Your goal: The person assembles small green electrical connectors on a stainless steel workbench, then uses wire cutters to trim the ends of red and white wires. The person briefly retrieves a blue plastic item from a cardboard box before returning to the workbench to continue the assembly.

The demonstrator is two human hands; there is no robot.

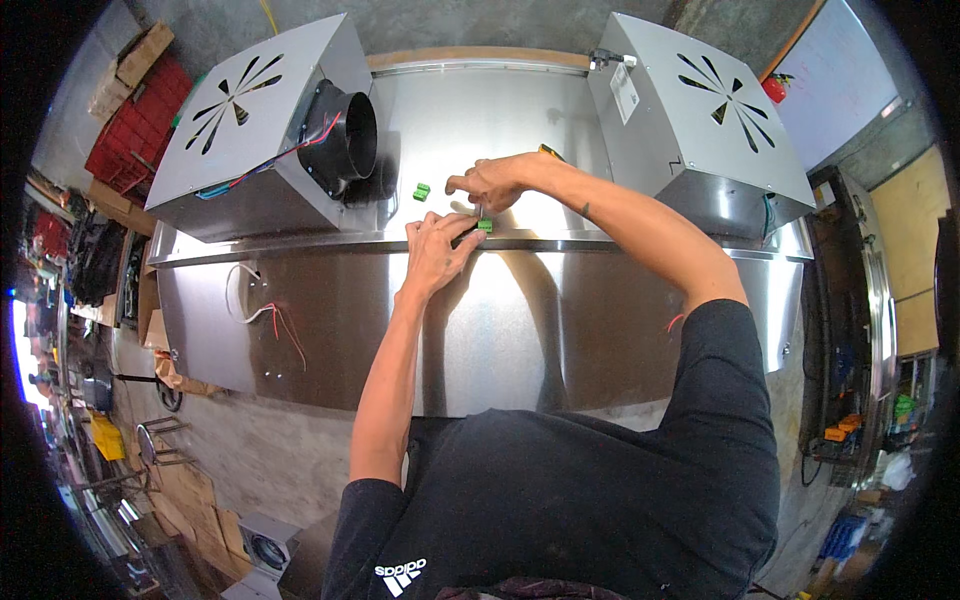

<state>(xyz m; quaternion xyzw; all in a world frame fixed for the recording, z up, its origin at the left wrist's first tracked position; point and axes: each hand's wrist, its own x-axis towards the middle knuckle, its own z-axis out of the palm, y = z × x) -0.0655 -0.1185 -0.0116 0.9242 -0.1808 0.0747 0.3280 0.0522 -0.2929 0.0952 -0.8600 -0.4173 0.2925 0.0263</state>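
At the raised front edge of the sheet-metal surface, my left hand point(437, 245) pinches a small green terminal block point(485, 226) between thumb and fingers. Just above it my right hand point(492, 183) is closed round a slim tool. Its thin shaft point(481, 211) points down at the block and looks like a screwdriver's; the handle is hidden in the fingers. Two more green terminal blocks point(422, 191) lie side by side on the metal, left of my right hand. Part of a yellow and black object point(550, 152) shows behind my right wrist.
A grey vented metal box point(262, 110) with a black round duct collar point(352, 135) and loose wires stands on the left. Another vented box point(700, 110) stands on the right. White and red wires point(285, 320) hang from the front panel point(330, 340).
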